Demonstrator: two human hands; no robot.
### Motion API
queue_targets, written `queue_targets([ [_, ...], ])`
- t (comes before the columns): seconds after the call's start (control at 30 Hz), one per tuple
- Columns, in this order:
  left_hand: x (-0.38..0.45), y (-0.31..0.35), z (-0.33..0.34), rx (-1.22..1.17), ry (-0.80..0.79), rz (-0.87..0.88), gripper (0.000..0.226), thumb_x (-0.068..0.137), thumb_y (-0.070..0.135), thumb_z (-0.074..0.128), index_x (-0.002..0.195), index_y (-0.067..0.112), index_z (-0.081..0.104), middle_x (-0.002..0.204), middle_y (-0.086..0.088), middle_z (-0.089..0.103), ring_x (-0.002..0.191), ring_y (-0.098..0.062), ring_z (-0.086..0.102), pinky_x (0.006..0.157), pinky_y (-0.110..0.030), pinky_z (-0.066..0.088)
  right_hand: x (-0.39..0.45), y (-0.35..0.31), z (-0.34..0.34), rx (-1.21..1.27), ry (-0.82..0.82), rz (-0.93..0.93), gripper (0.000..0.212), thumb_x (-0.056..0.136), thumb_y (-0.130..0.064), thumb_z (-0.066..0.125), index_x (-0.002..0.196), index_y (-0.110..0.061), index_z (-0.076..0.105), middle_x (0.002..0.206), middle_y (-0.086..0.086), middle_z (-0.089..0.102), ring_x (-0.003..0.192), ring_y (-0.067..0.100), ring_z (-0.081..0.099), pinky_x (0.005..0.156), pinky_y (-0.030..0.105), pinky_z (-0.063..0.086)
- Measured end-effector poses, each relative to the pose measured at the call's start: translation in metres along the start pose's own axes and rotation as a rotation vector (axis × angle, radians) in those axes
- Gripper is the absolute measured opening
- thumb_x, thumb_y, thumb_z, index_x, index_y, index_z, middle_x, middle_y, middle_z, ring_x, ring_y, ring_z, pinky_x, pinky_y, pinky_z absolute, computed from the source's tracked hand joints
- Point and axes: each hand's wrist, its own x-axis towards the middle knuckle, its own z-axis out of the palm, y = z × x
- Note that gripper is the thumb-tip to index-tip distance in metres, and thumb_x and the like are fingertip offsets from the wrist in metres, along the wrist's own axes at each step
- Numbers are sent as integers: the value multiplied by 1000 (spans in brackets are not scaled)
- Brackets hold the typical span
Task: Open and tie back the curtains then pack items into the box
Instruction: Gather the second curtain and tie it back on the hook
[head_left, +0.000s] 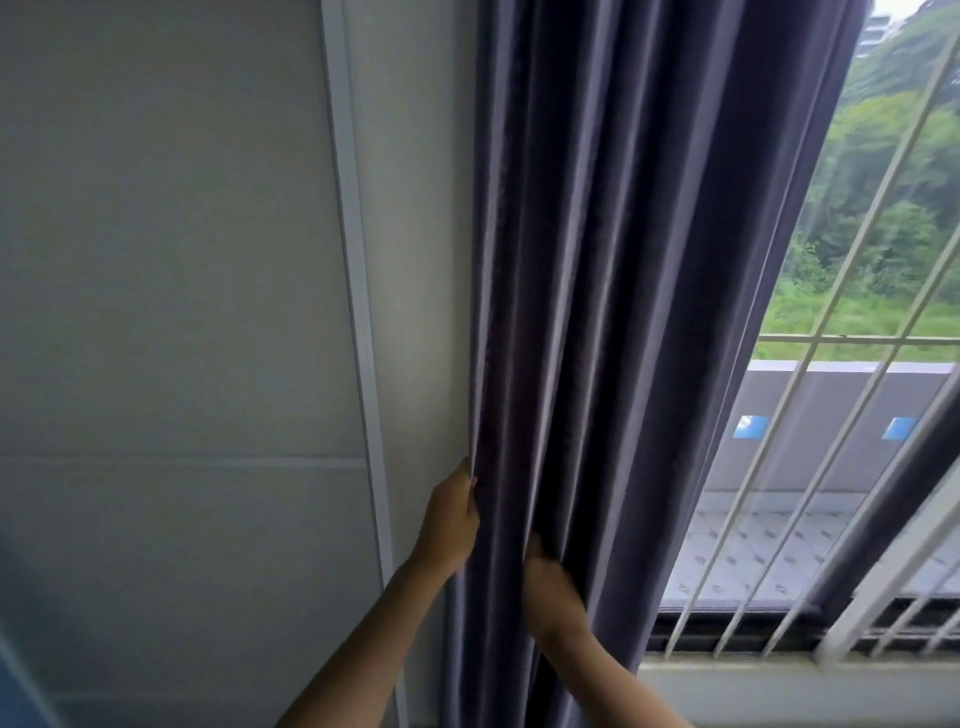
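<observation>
The fingers of the left hand curl around the left edge of the curtain, pinching the fabric at the lower centre of the frame. The fingers of the right hand are tucked into a fold of the same curtain, just right of and below the left hand, gripping the cloth; the fingertips are hidden by the fabric. Both forearms rise from the bottom edge of the frame.

The curtain is dark grey and hangs in gathered vertical pleats through the centre of the frame, from the top edge to the bottom edge. It sits bunched against the wall, which fills the left half of the frame. A white vertical trim strip runs down the wall just left of the curtain.

To the right of the curtain, the window is uncovered. White bars cross the window, with green trees behind them.
</observation>
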Motion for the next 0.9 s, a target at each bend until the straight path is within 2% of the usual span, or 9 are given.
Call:
queue_targets([
  [0.07, -1, 1, 4, -17, -43, -8, 39, 99, 7, 36, 131, 29, 37, 120, 23, 50, 106, 24, 46, 95, 1, 30, -3, -6, 7, -141, -21, -51, 49, 61, -19, 87, 105, -3, 70, 65, 11, 70, 42, 12, 64, 35, 23, 50],
  [0.1, -1, 0, 5, -20, -63, -17, 41, 100, 6, 36, 132, 32, 35, 123, 20, 50, 109, 21, 46, 97, 0, 30, -5, -9, 10, -197, -55, -54, 53, 63, -20, 85, 111, -4, 69, 64, 10, 71, 42, 11, 64, 35, 22, 50],
  [0.2, -2, 1, 9, -13, -101, -32, 48, 100, 3, 32, 135, 36, 28, 128, 13, 50, 114, 9, 48, 102, -4, 32, -12, -20, 4, -251, -29, -86, 58, 97, -18, 50, 149, -7, 26, 109, 12, 70, 83, 16, 72, 66, 28, 59],
  [0.27, -3, 0, 12, 16, -117, -38, 51, 100, 5, 32, 142, 31, 23, 129, 13, 48, 115, 4, 49, 98, -1, 30, -15, -26, 3, -251, -6, -130, 57, 103, -14, 35, 153, -8, 9, 122, 12, 64, 97, 20, 69, 78, 32, 58],
  [0.37, -6, -1, 16, 9, -98, -37, 49, 101, 10, 28, 148, 21, 21, 129, 8, 51, 112, -2, 54, 95, -2, 35, -15, -30, 0, -217, -29, -94, 54, 103, -14, 34, 152, -10, 13, 120, 10, 66, 96, 21, 70, 78, 34, 58],
  [0.47, -8, 5, 14, -30, -35, -45, 37, 103, 31, 26, 138, 24, 38, 114, 4, 62, 101, -8, 62, 88, -8, 46, -15, -30, -1, -196, -59, -78, 54, 103, -15, 37, 151, -10, 15, 120, 11, 65, 96, 21, 70, 79, 34, 58],
  [0.6, 3, 26, 9, 65, 51, 121, 60, 95, 56, 26, 137, 17, 44, 118, 9, 60, 105, -1, 57, 88, -3, 39, -18, -31, -7, -250, -69, -110, 57, 103, -17, 37, 153, -7, 11, 127, 14, 61, 102, 23, 68, 83, 34, 57],
  [0.8, 25, 40, 20, 384, 216, 192, 43, 98, 34, 40, 116, -1, 58, 74, -9, 67, 56, -15, 58, 58, -34, 57, -20, -35, -6, -297, -103, -93, 63, 101, -15, 38, 153, -5, 4, 126, 16, 62, 101, 25, 68, 83, 34, 57],
  [0.9, 25, 32, 26, 434, 181, 155, 33, 97, 9, 44, 127, -4, 51, 84, -17, 68, 66, -23, 64, 68, -36, 59, -19, -35, -12, -193, -239, -92, 67, 96, -7, 44, 153, -7, 7, 128, 16, 59, 103, 28, 66, 84, 37, 57],
])
